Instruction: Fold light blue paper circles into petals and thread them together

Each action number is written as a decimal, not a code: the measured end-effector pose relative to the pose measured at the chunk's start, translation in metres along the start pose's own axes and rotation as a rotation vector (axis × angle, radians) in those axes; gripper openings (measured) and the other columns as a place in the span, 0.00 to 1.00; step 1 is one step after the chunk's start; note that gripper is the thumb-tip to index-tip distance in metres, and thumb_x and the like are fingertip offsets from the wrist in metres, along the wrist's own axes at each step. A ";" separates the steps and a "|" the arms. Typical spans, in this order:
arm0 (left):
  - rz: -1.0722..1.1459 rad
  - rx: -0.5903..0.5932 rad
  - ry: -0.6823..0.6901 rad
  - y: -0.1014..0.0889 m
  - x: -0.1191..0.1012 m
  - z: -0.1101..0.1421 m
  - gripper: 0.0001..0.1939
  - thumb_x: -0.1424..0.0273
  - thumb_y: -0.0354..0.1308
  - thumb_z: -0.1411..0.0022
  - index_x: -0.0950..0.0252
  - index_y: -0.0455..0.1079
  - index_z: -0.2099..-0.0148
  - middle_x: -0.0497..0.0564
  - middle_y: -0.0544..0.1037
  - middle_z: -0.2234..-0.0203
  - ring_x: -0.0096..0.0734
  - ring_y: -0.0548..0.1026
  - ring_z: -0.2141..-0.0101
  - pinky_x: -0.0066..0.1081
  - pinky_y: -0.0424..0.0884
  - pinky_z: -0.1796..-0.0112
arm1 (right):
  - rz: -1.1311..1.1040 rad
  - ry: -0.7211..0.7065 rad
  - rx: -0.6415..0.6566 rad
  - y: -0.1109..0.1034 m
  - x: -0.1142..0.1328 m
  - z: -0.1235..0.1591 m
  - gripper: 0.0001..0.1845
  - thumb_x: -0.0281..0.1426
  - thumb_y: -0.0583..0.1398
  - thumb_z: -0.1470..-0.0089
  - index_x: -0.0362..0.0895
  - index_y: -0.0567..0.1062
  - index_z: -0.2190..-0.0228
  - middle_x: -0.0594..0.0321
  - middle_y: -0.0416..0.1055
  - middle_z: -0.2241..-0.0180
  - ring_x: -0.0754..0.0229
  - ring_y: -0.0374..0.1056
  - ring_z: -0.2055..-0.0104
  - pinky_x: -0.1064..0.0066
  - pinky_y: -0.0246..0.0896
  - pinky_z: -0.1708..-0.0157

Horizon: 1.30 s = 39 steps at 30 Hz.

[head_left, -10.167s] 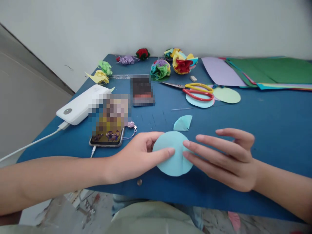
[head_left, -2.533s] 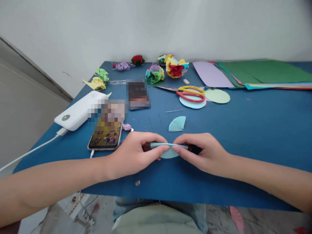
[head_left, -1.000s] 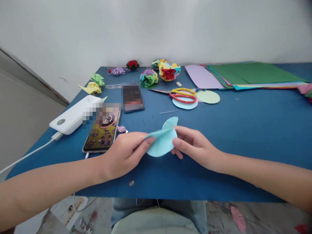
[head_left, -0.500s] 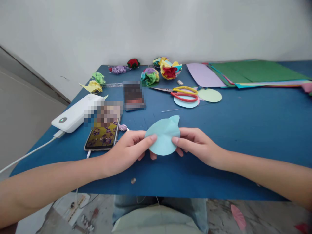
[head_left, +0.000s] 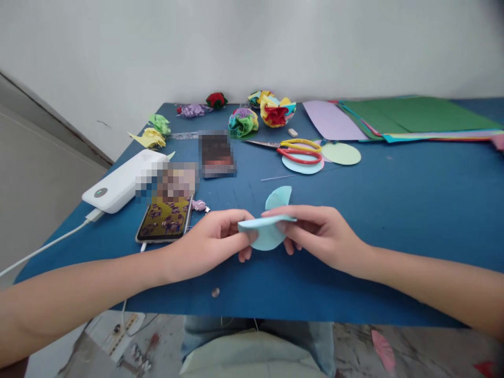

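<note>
Between both hands, above the table's front part, is a light blue paper circle point(head_left: 270, 239). Its upper part is bent over toward me, and a pleated flap stands up behind it. My left hand point(head_left: 226, 233) pinches the left edge, thumb on the near face. With its index finger laid along the bent edge, my right hand point(head_left: 315, 228) grips the right side, its thumb partly hidden under the fold. Beyond the hands lie scissors point(head_left: 301, 152) with yellow and red handles, on top of a pale blue paper circle point(head_left: 303, 167).
A phone point(head_left: 165, 218) and a white power bank point(head_left: 126, 181) with cables lie left of my left hand. Crumpled paper flowers point(head_left: 243, 122) stand along the back. Coloured paper sheets point(head_left: 413, 115) are stacked at the back right, near a pale green circle point(head_left: 341, 154).
The paper circle was nearly flat facing me; its upper part is now folded over toward me. My right index finger has moved onto the fold from behind the paper.
</note>
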<state>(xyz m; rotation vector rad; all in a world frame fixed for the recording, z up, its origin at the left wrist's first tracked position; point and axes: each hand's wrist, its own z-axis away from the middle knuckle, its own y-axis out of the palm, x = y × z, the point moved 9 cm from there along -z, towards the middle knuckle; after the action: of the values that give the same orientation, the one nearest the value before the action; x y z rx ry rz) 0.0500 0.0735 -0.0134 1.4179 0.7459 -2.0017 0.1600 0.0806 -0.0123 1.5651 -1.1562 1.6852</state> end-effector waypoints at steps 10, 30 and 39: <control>0.070 0.061 0.051 -0.001 -0.003 0.003 0.23 0.53 0.45 0.39 0.68 0.63 0.54 0.52 0.70 0.72 0.27 0.68 0.74 0.20 0.58 0.83 | 0.187 -0.274 -0.043 -0.004 0.020 0.002 0.27 0.15 0.49 0.54 0.49 0.76 0.58 0.66 0.73 0.57 0.64 0.70 0.60 0.78 0.68 0.67; -0.047 0.096 0.029 0.008 0.000 0.002 0.12 0.66 0.50 0.37 0.69 0.68 0.66 0.44 0.66 0.77 0.20 0.63 0.74 0.19 0.61 0.73 | 0.994 -0.791 -0.027 0.027 0.047 0.039 0.19 0.21 0.50 0.44 0.35 0.65 0.51 0.50 0.72 0.57 0.55 0.69 0.61 0.64 0.65 0.67; -0.200 0.060 0.072 0.007 -0.004 0.004 0.09 0.66 0.53 0.39 0.68 0.67 0.66 0.44 0.66 0.77 0.19 0.61 0.77 0.20 0.58 0.76 | 0.813 -0.738 -0.127 0.016 0.055 0.032 0.21 0.20 0.53 0.50 0.41 0.67 0.54 0.53 0.71 0.62 0.55 0.66 0.60 0.61 0.65 0.60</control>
<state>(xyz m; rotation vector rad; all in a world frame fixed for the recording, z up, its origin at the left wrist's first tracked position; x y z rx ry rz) 0.0536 0.0661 -0.0093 1.5088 0.8968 -2.1489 0.1530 0.0368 0.0362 1.8185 -2.4818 1.4061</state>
